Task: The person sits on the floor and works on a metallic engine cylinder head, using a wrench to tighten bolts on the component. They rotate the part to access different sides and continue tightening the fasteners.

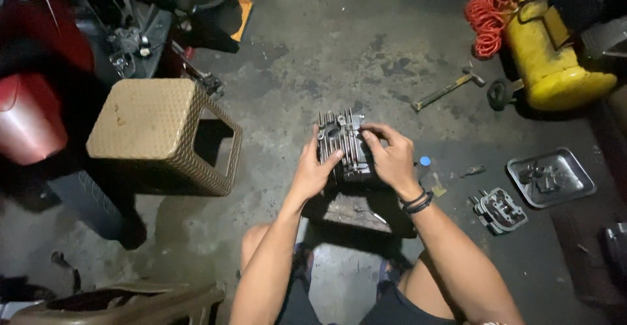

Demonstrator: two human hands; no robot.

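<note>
Both hands' grip (353, 158) on finned engine cylinder (343, 143)

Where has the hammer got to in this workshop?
In the head view the hammer lies on the concrete floor at upper right, just left of the yellow air tank and below the coiled orange hose.
</note>
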